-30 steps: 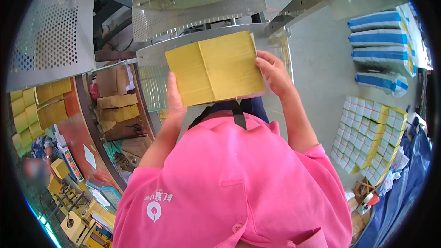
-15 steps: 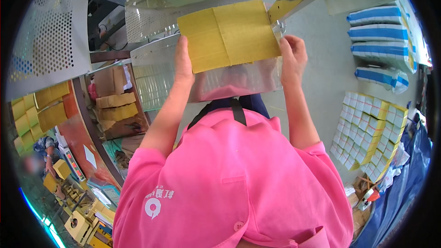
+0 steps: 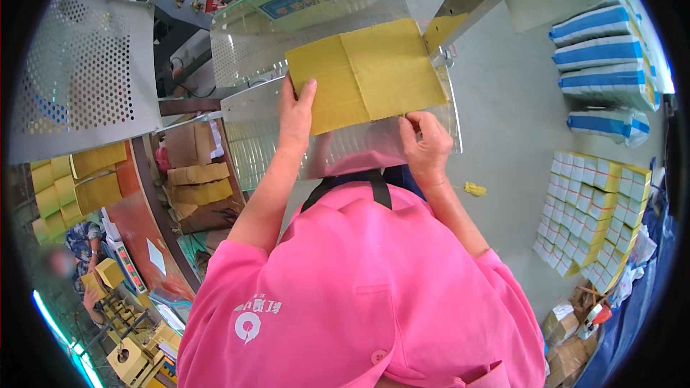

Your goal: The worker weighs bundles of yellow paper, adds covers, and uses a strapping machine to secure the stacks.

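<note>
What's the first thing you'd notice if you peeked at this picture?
A big yellow flat cardboard sheet sits near the top middle, lying on a shiny metal tray. The left hand grips its left edge and the right hand pinches its lower right edge. The bright pink shirt fills the bottom, and rows of yellow-and-white boxes stand on the floor at the right.
</note>
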Tool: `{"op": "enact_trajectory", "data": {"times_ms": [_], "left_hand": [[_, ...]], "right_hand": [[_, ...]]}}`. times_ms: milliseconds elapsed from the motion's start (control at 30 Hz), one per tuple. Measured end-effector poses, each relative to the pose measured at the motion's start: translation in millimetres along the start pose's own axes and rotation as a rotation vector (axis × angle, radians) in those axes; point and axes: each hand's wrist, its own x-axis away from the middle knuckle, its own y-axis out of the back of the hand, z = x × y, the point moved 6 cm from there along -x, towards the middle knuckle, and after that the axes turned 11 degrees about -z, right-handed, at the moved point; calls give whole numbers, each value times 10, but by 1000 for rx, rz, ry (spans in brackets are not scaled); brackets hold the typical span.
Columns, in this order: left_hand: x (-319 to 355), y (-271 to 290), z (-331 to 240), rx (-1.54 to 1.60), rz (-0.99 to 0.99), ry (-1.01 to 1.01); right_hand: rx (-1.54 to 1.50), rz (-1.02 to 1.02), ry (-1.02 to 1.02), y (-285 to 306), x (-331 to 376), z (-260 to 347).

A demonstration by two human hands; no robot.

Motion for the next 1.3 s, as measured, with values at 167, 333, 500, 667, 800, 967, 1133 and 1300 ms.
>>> {"op": "enact_trajectory", "data": {"times_ms": [167, 333, 500, 667, 800, 967, 1133, 1300], "left_hand": [[-16, 13, 3, 13, 6, -25], [-23, 19, 26, 38, 7, -54], [-26, 63, 38, 80, 8, -82], [-40, 106, 31, 24, -2, -116], [-13, 103, -2, 20, -6, -122], [-46, 118, 47, 32, 16, -107], [-57, 131, 60, 9, 11, -118], [-79, 125, -88, -95, -22, -253]], "right_hand": [[20, -102, 82, -46, 48, 81], [36, -141, 170, -105, 87, 182], [73, -166, 210, -149, 146, 226], [46, -201, 120, -107, 148, 177], [24, -213, 73, -63, 128, 187], [38, -224, 107, -109, 122, 211], [52, -214, 63, -65, 169, 137], [136, -97, 136, -96, 131, 241]]}}
